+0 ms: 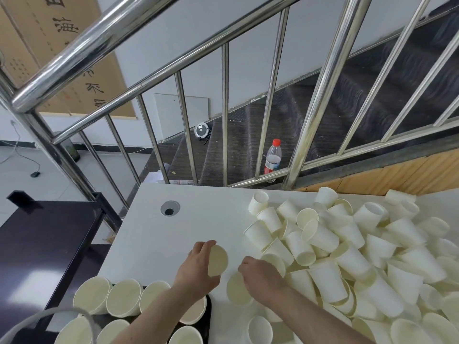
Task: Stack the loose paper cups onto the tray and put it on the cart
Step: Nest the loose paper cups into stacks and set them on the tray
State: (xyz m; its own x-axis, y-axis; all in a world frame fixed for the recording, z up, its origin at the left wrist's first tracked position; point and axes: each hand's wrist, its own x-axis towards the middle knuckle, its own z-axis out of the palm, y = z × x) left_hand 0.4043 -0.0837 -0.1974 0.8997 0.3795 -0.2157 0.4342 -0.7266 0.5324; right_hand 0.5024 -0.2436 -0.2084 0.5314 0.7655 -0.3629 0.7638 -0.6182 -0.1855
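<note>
My left hand (196, 266) grips a white paper cup (217, 259) above the table, its mouth facing right. My right hand (260, 276) holds a second cup (237, 291) just below and to the right of the first. A large heap of loose cups (352, 247) lies on its side across the right half of the white table (203, 219). At the bottom left a black tray (207, 319) carries several upright stacks of cups (124, 297), partly hidden under my left forearm.
A dark cart surface (42, 247) stands left of the table. A steel stair railing (223, 100) runs behind the table, with a plastic bottle (272, 158) on the steps beyond. A round cable hole (170, 208) sits in the tabletop.
</note>
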